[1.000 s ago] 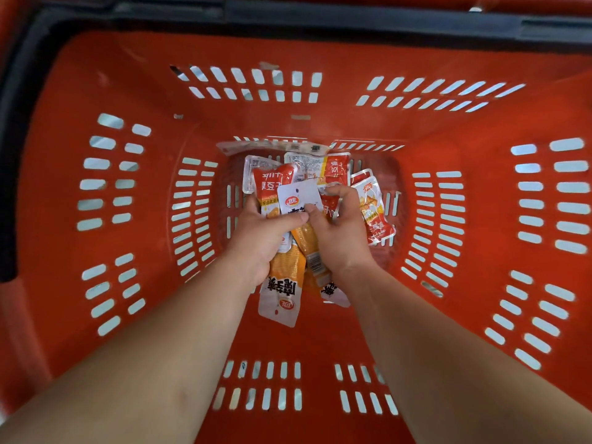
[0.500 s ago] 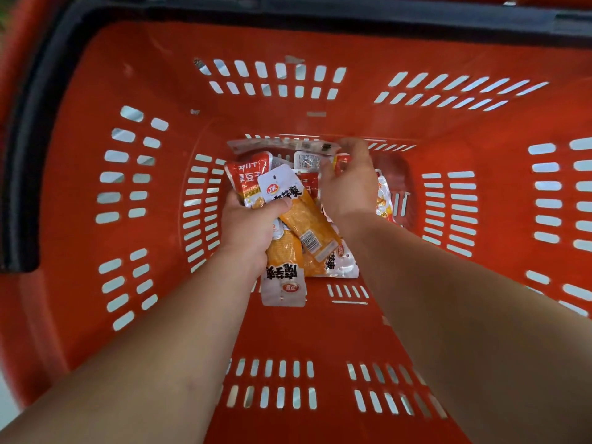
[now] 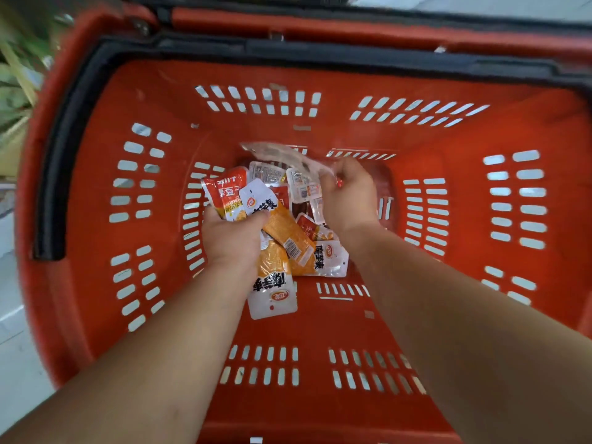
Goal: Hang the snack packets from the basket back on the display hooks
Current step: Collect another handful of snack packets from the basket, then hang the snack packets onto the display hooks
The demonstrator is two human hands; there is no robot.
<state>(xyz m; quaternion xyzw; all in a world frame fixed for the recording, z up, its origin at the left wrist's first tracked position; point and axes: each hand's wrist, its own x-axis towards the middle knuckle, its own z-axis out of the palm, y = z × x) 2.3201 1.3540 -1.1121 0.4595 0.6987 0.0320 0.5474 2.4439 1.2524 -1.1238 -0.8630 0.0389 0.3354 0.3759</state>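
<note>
Orange packet (image 3: pixel 285 229), apparently in left hand (image 3: pixel 235 238), diagonal, white header far-left.

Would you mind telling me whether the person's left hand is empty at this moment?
No: the left hand grips a bunch of orange and red snack packets down inside the red basket.

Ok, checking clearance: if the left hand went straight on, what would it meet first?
Likely the white packets just past the bunch held by the left hand; depth is unclear.
</note>
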